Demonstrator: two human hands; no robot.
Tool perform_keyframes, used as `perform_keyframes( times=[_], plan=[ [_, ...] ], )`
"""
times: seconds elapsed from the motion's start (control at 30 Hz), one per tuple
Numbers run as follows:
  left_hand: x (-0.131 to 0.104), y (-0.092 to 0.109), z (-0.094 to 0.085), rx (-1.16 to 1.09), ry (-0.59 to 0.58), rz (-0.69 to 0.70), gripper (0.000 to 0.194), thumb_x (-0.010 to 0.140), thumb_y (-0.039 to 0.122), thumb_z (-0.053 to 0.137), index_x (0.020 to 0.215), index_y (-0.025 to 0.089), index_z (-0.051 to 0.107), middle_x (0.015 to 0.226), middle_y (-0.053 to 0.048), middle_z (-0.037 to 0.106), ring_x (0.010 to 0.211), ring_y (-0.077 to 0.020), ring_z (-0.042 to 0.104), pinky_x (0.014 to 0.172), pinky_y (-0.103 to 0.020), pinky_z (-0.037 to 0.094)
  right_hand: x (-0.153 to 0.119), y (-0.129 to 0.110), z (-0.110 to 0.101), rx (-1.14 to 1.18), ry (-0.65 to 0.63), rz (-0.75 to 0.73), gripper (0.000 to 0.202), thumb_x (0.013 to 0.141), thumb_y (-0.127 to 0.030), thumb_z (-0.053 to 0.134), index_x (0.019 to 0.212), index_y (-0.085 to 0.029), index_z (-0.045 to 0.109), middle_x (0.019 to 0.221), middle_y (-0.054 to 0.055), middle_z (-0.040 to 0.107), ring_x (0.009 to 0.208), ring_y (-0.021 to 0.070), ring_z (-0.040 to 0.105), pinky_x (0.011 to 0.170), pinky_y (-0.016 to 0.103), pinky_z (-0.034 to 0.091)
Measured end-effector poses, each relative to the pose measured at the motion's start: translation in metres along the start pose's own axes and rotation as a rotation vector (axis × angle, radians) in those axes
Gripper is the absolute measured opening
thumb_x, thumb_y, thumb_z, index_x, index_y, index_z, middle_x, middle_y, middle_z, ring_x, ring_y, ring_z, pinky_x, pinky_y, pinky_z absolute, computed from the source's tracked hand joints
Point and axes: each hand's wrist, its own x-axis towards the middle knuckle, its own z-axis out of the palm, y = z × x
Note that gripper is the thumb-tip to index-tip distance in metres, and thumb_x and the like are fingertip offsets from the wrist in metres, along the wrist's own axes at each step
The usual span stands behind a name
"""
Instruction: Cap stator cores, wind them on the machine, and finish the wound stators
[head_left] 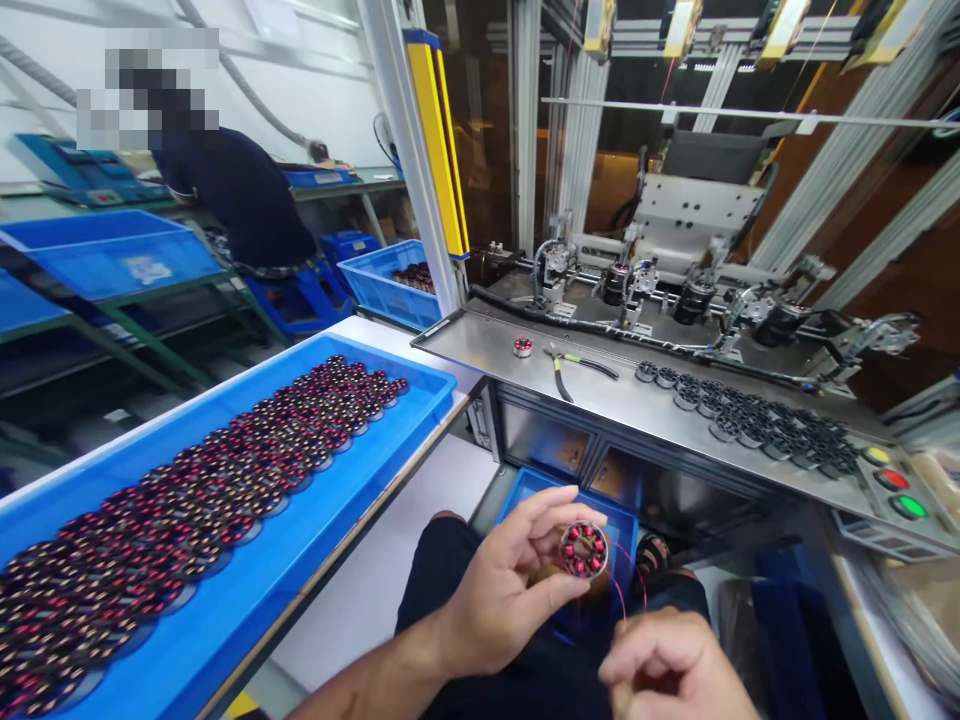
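My left hand point(517, 570) grips a round motor stator point(585, 550) between thumb and fingers, its ring of red wire coils facing me. From the stator's right side, thin red wire point(622, 590) loops down toward my right hand point(667, 665). The right fingers are pinched together at the wire's lower end. Both hands are above my lap. On the metal worktop ahead, one more wound stator point(523, 347) sits beside a pair of pliers point(570, 365) with green and black handles. Several dark unwound stator cores point(750, 415) stand in rows to their right.
A blue tray point(420, 395) on the left table holds many wound stators. Behind the worktop is a winding machine point(697, 220); a control box point(896, 485) with coloured buttons sits at right. A blue bin point(517, 490) stands below. A person point(240, 195) works at the back left.
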Motion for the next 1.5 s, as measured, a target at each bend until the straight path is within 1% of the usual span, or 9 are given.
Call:
perform_keyframes(
  times=[0.17, 0.3, 0.47, 0.63, 0.87, 1.1, 1.2, 1.3, 1.5],
  plan=[
    [-0.003, 0.003, 0.003, -0.075, -0.182, -0.112, 0.059, 0.094, 0.01, 0.058, 0.144, 0.035, 0.041, 0.138, -0.01, 0.059, 0.11, -0.0175, 0.066, 0.096, -0.03, 0.055, 0.011, -0.024, -0.005, 0.021, 0.092, 0.078, 0.044, 0.086, -0.058, 0.066, 0.076, -0.014, 0.064, 0.059, 0.0, 0.058, 0.047, 0.0061, 0.045, 0.048, 0.02, 0.035],
    [-0.006, -0.005, 0.011, -0.072, -0.102, -0.117, 0.079, 0.075, 0.001, 0.077, 0.139, 0.036, 0.048, 0.125, -0.005, 0.064, 0.103, -0.0133, 0.067, 0.093, -0.022, 0.053, 0.017, -0.031, 0.006, 0.001, 0.095, 0.154, 0.049, 0.085, -0.058, 0.067, 0.064, -0.016, 0.054, 0.051, -0.004, 0.047, 0.045, 0.0047, 0.035, 0.047, 0.02, 0.026],
    [-0.003, -0.014, 0.016, -0.191, -0.021, -0.104, 0.085, 0.059, -0.002, 0.087, 0.129, 0.035, 0.055, 0.104, 0.003, 0.066, 0.08, -0.0054, 0.066, 0.074, -0.012, 0.052, 0.012, -0.017, 0.009, 0.112, 0.076, 0.138, 0.048, 0.081, -0.058, 0.071, 0.062, -0.017, 0.054, 0.051, -0.004, 0.045, 0.048, 0.0063, 0.035, 0.05, 0.023, 0.025],
    [0.002, -0.007, 0.016, -0.273, 0.017, -0.166, 0.068, 0.072, 0.007, 0.083, 0.127, 0.033, 0.055, 0.109, 0.0, 0.072, 0.086, -0.0085, 0.069, 0.081, -0.018, 0.055, 0.005, 0.008, 0.002, 0.06, -0.007, 0.033, 0.046, 0.087, -0.056, 0.065, 0.063, -0.017, 0.056, 0.053, -0.004, 0.045, 0.046, 0.006, 0.035, 0.047, 0.022, 0.025],
    [0.004, -0.004, 0.023, -0.309, 0.0, -0.293, 0.048, 0.084, 0.014, 0.073, 0.126, 0.027, 0.053, 0.128, -0.008, 0.066, 0.091, -0.0096, 0.07, 0.086, -0.021, 0.056, 0.005, 0.032, 0.004, -0.086, 0.136, -0.025, 0.046, 0.092, -0.054, 0.059, 0.064, -0.017, 0.055, 0.053, -0.004, 0.047, 0.047, 0.0068, 0.036, 0.047, 0.021, 0.027],
    [-0.003, -0.009, 0.026, 0.096, 0.127, -0.103, 0.065, 0.076, 0.002, 0.075, 0.127, 0.031, 0.048, 0.114, -0.002, 0.07, 0.097, -0.0113, 0.069, 0.083, -0.017, 0.056, 0.01, 0.011, 0.003, -0.347, 0.255, -0.254, 0.03, 0.089, -0.042, 0.065, 0.071, -0.018, 0.059, 0.067, 0.0, 0.057, 0.063, 0.0125, 0.054, 0.061, 0.023, 0.043],
    [-0.006, -0.009, 0.025, 0.36, 0.078, 0.074, 0.076, 0.078, -0.001, 0.071, 0.138, 0.035, 0.038, 0.118, -0.003, 0.07, 0.101, -0.0122, 0.069, 0.087, -0.017, 0.056, 0.013, -0.008, 0.005, -0.564, 0.394, -0.506, 0.023, 0.084, -0.04, 0.073, 0.087, -0.021, 0.06, 0.081, 0.001, 0.062, 0.075, 0.0152, 0.06, 0.068, 0.023, 0.048],
    [-0.008, -0.007, 0.024, 0.51, 0.002, 0.196, 0.082, 0.081, -0.001, 0.067, 0.145, 0.034, 0.03, 0.124, -0.007, 0.068, 0.11, -0.0163, 0.068, 0.096, -0.024, 0.055, 0.016, -0.018, 0.012, -0.558, 0.403, -0.546, 0.018, 0.088, -0.033, 0.069, 0.082, -0.023, 0.055, 0.076, -0.002, 0.059, 0.07, 0.0121, 0.059, 0.065, 0.021, 0.048],
    [-0.007, -0.004, 0.025, 0.23, 0.058, -0.011, 0.074, 0.081, 0.0, 0.069, 0.138, 0.036, 0.038, 0.122, -0.004, 0.069, 0.1, -0.0143, 0.072, 0.088, -0.022, 0.058, 0.02, -0.009, 0.021, -0.41, 0.479, -0.48, 0.016, 0.096, -0.02, 0.055, 0.08, -0.022, 0.055, 0.074, -0.003, 0.058, 0.069, 0.0092, 0.058, 0.066, 0.017, 0.049]
  ],
)
